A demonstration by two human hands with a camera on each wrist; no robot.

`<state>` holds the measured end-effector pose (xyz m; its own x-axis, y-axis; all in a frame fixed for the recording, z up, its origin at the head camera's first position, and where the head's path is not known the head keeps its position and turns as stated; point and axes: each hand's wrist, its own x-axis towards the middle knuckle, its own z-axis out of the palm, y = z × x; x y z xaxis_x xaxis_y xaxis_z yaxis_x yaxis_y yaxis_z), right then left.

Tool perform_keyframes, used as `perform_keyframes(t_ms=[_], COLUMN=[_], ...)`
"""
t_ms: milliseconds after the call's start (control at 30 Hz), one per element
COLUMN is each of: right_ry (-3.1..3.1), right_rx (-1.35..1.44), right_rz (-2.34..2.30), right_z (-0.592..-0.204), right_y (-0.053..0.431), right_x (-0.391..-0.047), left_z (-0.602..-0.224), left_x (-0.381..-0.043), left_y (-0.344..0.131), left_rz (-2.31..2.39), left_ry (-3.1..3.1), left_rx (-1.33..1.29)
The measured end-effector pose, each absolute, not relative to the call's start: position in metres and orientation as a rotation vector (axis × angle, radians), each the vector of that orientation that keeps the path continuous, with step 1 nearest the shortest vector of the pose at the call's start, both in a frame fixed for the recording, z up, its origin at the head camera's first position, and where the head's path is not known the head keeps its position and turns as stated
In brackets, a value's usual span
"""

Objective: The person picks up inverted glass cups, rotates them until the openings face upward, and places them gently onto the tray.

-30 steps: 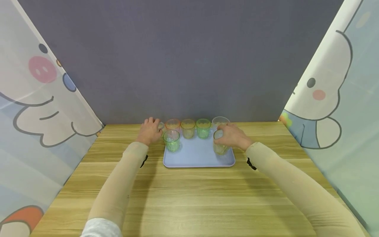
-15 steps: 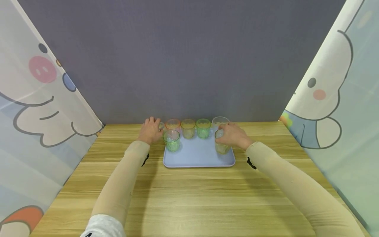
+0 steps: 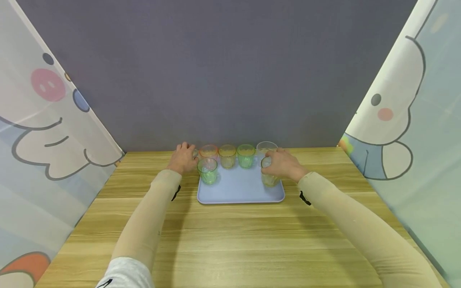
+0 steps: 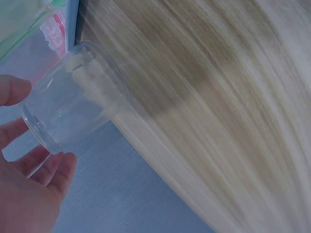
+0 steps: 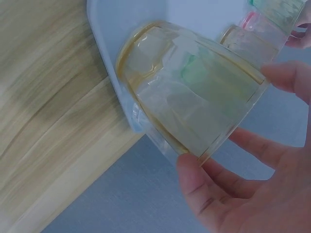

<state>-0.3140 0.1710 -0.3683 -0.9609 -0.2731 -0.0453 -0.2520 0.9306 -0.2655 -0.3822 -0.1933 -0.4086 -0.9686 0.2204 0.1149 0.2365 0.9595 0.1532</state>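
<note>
My left hand (image 3: 182, 159) is at the tray's left edge, its thumb and fingers round the rim of a colourless see-through cup (image 4: 75, 99). That cup stands on the wood beside the tray, mostly hidden by the hand in the head view. On the right part of the pale blue tray (image 3: 239, 195), my right hand (image 3: 282, 165) holds a yellow-tinted cup (image 5: 192, 92) by its rim from above. A green cup (image 3: 207, 172) stands at the tray's front left, close to my left fingers.
Along the tray's back stand a pink cup (image 3: 209, 153), an amber cup (image 3: 227, 157) and a green-rimmed cup (image 3: 246, 157). A larger clear cup (image 3: 266, 146) is behind my right hand. A grey wall (image 3: 230, 72) rises behind the wooden table (image 3: 230, 244).
The yellow-tinted cup in my right hand has shifted slightly right and back on the tray. My left hand has stayed nearly still, and the head view has moved a little.
</note>
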Motion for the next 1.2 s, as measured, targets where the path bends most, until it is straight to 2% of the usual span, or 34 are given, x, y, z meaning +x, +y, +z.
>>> perform_keyframes(t_ms=[1200], right_ry=[3.017], right_rx=[-0.423], right_rz=[-0.363], right_z=[-0.368], right_y=[0.172], right_x=[-0.312], left_z=[-0.402], left_x=[-0.371], left_y=[-0.203], left_rz=[-0.291], left_ry=[-3.109], left_rx=[-0.336])
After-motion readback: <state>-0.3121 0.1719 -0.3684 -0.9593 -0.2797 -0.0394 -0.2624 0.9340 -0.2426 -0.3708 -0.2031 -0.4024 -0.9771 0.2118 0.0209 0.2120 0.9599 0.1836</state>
